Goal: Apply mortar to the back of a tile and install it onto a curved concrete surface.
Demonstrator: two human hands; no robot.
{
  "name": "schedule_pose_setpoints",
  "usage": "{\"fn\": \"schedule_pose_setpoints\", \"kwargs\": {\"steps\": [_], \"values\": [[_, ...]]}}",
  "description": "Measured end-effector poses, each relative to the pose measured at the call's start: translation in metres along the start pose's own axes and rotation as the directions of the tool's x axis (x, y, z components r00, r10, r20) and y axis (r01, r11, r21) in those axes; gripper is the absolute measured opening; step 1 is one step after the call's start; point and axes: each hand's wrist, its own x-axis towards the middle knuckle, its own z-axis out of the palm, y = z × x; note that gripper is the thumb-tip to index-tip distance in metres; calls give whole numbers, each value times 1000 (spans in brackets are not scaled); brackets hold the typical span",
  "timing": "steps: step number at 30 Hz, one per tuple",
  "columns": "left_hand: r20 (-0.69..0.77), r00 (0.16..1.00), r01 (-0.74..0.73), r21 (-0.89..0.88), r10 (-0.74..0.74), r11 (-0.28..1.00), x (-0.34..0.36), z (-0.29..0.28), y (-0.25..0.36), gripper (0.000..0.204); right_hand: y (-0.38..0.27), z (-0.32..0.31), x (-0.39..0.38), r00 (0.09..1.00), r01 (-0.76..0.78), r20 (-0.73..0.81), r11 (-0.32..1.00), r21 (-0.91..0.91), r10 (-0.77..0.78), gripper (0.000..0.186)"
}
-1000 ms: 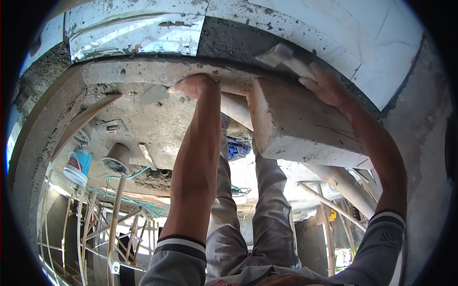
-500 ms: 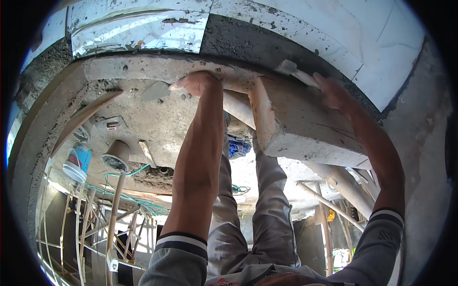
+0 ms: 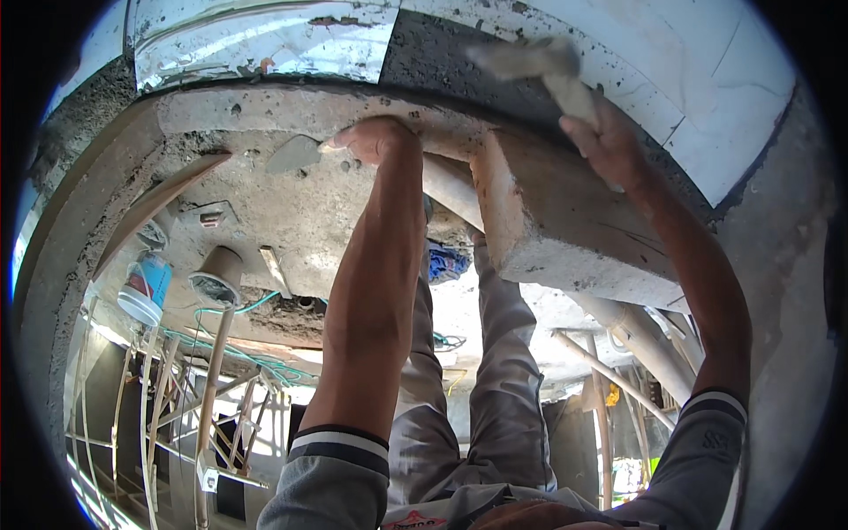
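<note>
My left hand (image 3: 375, 141) is closed on the pale handle of a pointed trowel (image 3: 293, 155), its blade over the inner side of a concrete ledge (image 3: 212, 115). My right hand (image 3: 605, 146) grips the handle of a hammer (image 3: 556, 66), whose head is blurred and raised over a dark mortar bed (image 3: 442, 57) between white, mortar-spattered tiles (image 3: 265, 44). Just below and left of that hand is a rough rectangular concrete block (image 3: 556, 203) adjoining the ledge.
Down below stand a white and blue bucket (image 3: 144, 287) and another bucket (image 3: 216, 274), with a green hose (image 3: 265, 305), a blue cloth (image 3: 446, 262) and poles of scaffolding (image 3: 212, 389). A large pipe (image 3: 632, 340) runs under the block. My legs show at bottom center.
The hammer has swung up and away from the ledge onto a higher position over the mortar bed, blurred by motion. My left hand and trowel appear slightly higher in view, as does the whole scene.
</note>
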Motion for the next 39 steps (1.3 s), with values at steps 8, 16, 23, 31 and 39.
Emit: {"fn": "schedule_pose_setpoints", "kwargs": {"steps": [8, 16, 23, 31, 39], "values": [[78, 997, 26, -122, -16, 992, 15, -5, -10, 87, -33, -1, 23, 996, 26, 90, 988, -155, -12, 37], [109, 993, 60, -59, -53, 996, -7, -4, 10, 79, -28, 13, 44, 967, 231, 178, 928, -293, -184, 34], [85, 996, -9, -77, 15, 997, 8, 0, -8, 80, -37, 20, 56, 967, 163, 238, 941, -298, -92, 37], [12, 996, -93, -14, 94, 996, 35, 11, -20, 72, -84, 21, 52, 986, 122, 132, 972, -201, -97, 35], [30, 999, -31, 6, 31, 1000, 31, 8, -20, 72, -126, 8, 56, 998, 12, 65, 996, -89, -6, 32]]}}
